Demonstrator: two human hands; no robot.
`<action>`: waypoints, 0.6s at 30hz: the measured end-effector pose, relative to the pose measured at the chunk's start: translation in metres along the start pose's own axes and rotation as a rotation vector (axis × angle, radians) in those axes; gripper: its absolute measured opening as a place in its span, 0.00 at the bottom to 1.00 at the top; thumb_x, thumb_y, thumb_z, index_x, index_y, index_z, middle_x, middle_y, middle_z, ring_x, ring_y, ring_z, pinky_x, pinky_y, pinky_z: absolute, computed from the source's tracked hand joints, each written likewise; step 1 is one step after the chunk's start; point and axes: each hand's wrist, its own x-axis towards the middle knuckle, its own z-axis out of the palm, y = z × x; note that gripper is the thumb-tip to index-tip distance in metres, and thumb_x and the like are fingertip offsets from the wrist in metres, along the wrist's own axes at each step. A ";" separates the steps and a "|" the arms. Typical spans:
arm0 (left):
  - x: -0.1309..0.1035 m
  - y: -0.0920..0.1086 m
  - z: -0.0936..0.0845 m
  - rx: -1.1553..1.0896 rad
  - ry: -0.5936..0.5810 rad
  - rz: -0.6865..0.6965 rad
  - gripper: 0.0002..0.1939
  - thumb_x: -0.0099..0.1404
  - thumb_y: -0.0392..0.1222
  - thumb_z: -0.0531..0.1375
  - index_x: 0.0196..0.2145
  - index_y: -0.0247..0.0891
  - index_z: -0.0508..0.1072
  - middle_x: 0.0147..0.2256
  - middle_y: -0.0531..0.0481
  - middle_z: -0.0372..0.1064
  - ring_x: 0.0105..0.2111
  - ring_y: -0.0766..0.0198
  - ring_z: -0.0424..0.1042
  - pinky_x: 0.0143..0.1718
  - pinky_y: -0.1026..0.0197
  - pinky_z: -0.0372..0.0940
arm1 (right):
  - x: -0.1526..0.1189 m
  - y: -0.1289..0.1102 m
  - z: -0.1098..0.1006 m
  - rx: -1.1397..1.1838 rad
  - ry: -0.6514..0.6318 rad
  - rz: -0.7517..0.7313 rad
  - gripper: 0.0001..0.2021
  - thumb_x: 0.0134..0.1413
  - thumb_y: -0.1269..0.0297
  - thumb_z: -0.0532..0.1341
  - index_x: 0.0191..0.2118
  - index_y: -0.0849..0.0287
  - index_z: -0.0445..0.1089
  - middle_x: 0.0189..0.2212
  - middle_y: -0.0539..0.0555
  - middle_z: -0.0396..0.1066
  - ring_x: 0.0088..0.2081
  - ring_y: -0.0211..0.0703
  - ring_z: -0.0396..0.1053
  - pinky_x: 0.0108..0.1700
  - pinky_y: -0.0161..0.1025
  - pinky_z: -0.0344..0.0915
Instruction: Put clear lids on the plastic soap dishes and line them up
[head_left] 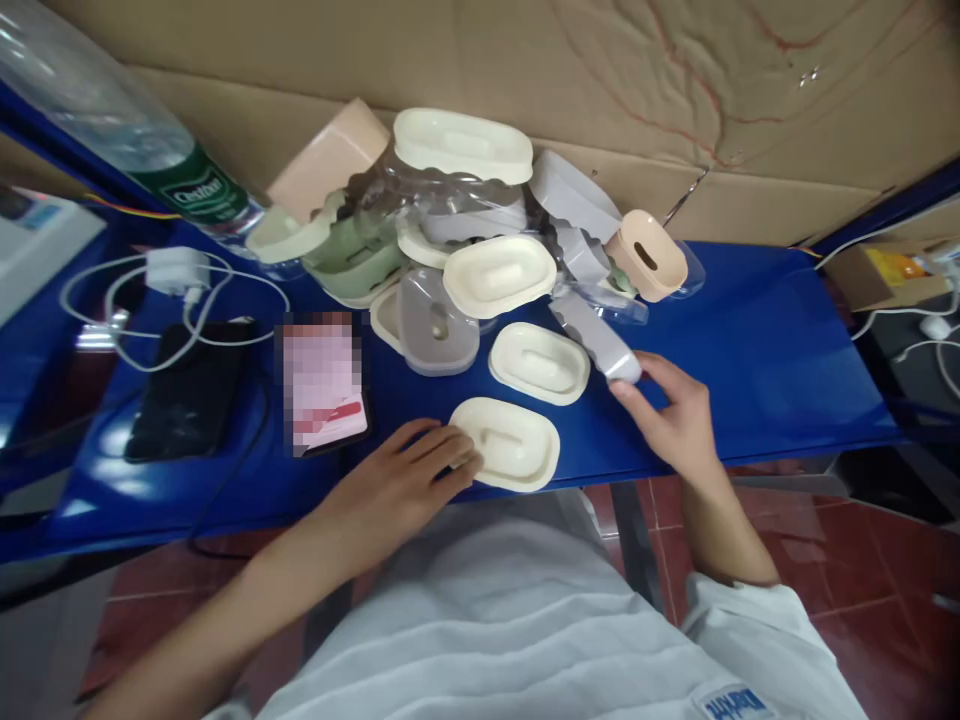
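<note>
Pile [480,222] could be sliding if right hand [681,420], pinching grey piece [598,335] by one end, is tugging hard; left hand [412,470] is touching nearest dish [525,452], hold unclear.

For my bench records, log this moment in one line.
left hand: at edge of cream dish; right hand: pinching end of grey plastic piece; nearby: second cream dish, phone

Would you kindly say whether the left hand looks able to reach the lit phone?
Probably yes: the lit phone lies on the blue table close to the left hand, with nothing visible between them, though the hand is at a cream dish.
</note>
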 end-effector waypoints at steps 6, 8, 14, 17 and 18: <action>-0.018 0.012 0.021 -0.125 0.156 -0.176 0.29 0.78 0.32 0.59 0.73 0.40 0.63 0.60 0.38 0.76 0.60 0.50 0.77 0.63 0.46 0.76 | -0.010 -0.023 -0.005 0.137 -0.162 -0.156 0.18 0.66 0.58 0.71 0.59 0.47 0.78 0.52 0.57 0.83 0.53 0.58 0.82 0.55 0.55 0.80; -0.020 0.012 0.024 -0.116 0.193 -0.232 0.34 0.78 0.35 0.61 0.76 0.43 0.58 0.63 0.36 0.73 0.62 0.48 0.77 0.62 0.46 0.77 | -0.019 -0.030 0.002 0.118 -0.245 -0.317 0.25 0.64 0.60 0.72 0.65 0.46 0.75 0.54 0.58 0.82 0.56 0.60 0.81 0.59 0.58 0.79; -0.020 0.012 0.030 -0.126 0.366 -0.292 0.46 0.72 0.36 0.69 0.78 0.52 0.51 0.68 0.31 0.64 0.56 0.48 0.80 0.54 0.44 0.82 | -0.043 -0.041 0.023 0.117 -0.388 -0.413 0.27 0.66 0.68 0.66 0.68 0.45 0.72 0.61 0.57 0.79 0.63 0.57 0.77 0.63 0.58 0.79; -0.022 0.013 0.032 -0.176 0.395 -0.330 0.47 0.71 0.34 0.70 0.78 0.52 0.52 0.71 0.32 0.58 0.58 0.49 0.79 0.57 0.45 0.81 | -0.045 -0.041 0.030 0.109 -0.366 -0.406 0.21 0.65 0.60 0.70 0.62 0.48 0.75 0.57 0.59 0.80 0.63 0.60 0.77 0.63 0.60 0.79; -0.022 0.013 0.032 -0.184 0.396 -0.334 0.46 0.71 0.33 0.69 0.77 0.52 0.53 0.72 0.32 0.57 0.60 0.48 0.78 0.58 0.45 0.81 | -0.045 -0.041 0.032 0.096 -0.363 -0.407 0.20 0.64 0.56 0.72 0.59 0.49 0.77 0.55 0.60 0.80 0.63 0.61 0.77 0.63 0.60 0.79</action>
